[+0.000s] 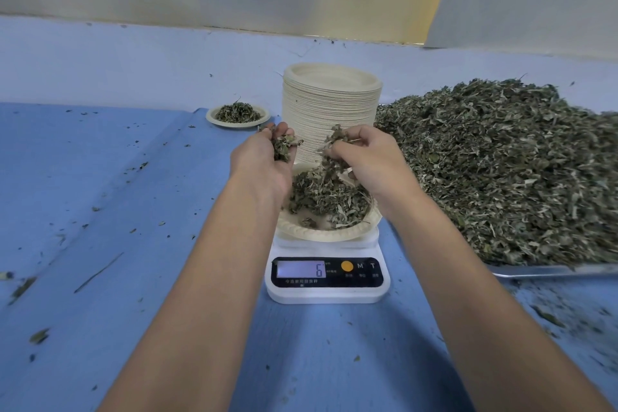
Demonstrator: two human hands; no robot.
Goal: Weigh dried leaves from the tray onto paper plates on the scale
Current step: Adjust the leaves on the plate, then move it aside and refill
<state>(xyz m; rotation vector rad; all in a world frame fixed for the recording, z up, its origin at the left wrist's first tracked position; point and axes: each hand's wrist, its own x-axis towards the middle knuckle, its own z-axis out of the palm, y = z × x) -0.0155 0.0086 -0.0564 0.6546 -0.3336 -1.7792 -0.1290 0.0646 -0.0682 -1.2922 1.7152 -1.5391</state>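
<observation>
A white digital scale [327, 281] stands in front of me, its display showing a 6. On it rests a paper plate [317, 232] with a heap of dried leaves [329, 197]. My left hand [264, 160] hovers over the plate's left side, palm turned inward, cupping a small clump of leaves. My right hand [364, 157] is above the plate's right side, fingers pinched on a bunch of leaves that trails down onto the heap. A large pile of dried leaves [508, 164] fills the metal tray [548, 270] at the right.
A tall stack of paper plates [331, 110] stands right behind the scale. A filled paper plate [238, 115] sits at the back left. The blue table cover [133, 211] is strewn with leaf bits. A pale wall rises behind.
</observation>
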